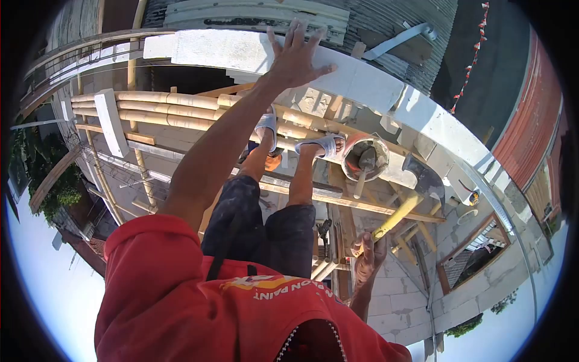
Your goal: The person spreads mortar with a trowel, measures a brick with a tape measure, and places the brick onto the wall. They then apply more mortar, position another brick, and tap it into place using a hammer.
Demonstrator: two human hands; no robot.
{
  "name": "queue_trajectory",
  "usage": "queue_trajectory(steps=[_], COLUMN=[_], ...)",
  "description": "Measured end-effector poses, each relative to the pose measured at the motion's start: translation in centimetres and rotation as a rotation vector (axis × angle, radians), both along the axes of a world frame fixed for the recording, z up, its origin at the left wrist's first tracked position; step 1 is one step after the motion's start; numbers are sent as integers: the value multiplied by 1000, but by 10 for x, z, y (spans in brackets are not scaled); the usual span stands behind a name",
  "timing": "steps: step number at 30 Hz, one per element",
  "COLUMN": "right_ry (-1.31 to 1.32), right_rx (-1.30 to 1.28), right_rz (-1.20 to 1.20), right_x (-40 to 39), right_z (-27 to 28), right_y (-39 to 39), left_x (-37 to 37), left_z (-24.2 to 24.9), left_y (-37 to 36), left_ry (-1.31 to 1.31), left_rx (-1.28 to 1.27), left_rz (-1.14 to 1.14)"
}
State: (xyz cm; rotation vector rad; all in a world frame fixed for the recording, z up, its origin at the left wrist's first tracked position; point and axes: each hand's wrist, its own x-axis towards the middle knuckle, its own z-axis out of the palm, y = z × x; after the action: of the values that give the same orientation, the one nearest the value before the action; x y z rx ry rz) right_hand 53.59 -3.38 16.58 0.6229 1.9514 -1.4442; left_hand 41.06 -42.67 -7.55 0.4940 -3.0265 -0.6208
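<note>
My left hand lies with fingers spread on top of a white block wall that curves across the view. In my right hand, low on the right, is the yellow handle of a hammer with a large dark head. The fingers are wrapped round the handle, and the head points up and away toward the wall. Between the hammer and my sandalled feet stands a mortar-smeared bucket. A trowel rests in it, its handle sticking out over the rim.
I stand on bamboo poles high above the ground. A loose white block sits across the poles at left. Beyond the wall are corrugated roofing and a bent pipe. A window opening is at lower right.
</note>
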Motion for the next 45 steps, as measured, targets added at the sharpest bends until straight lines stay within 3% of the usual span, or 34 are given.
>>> queue_trajectory(steps=[3,5,11,14,17,18,19,20,22,25,27,31,32,33,40,45], right_ry=[-142,-101,132,458,900,959,1147,1240,1374,1374,1354,1278,1058,1043,1144,1182], right_rx=[127,113,254,553,386,484,291,357,281,205,128,-66,95,123,126,113], right_rz=[104,199,753,1244,1581,1661,1724,1916,2058,2232,2238,2128,2068,2072,2192,2217], right_x=[-50,-69,-146,-185,-207,-202,-208,-201,-228,-305,-303,-233,-209,-196,-175,-166], right_z=[21,18,26,26,13,13,-4,-11,-56,-163,-192,-185,-161,-154,-151,-145], right_y=[-30,-52,-184,-290,-415,-464,-505,-590,-672,-731,-718,-674,-675,-678,-704,-709], left_x=[26,63,113,98,100,99,97,90,88,85,86,84,83,86,82,82], left_z=[34,64,22,4,20,19,19,8,12,10,18,16,19,21,15,17], left_y=[-11,-7,-44,-54,-57,-54,-51,-46,-44,-44,-44,-41,-43,-45,-39,-37], left_ry=[350,360,172,185,295,325,355,363,336,318,310,317,306,290,275,272], left_rx=[266,301,1160,1399,1683,1700,1717,1657,1605,1515,1522,1496,1496,1488,1418,1528], left_rz=[245,704,1603,1514,1423,1411,1399,1426,1426,1433,1438,1447,1445,1447,1454,1428])
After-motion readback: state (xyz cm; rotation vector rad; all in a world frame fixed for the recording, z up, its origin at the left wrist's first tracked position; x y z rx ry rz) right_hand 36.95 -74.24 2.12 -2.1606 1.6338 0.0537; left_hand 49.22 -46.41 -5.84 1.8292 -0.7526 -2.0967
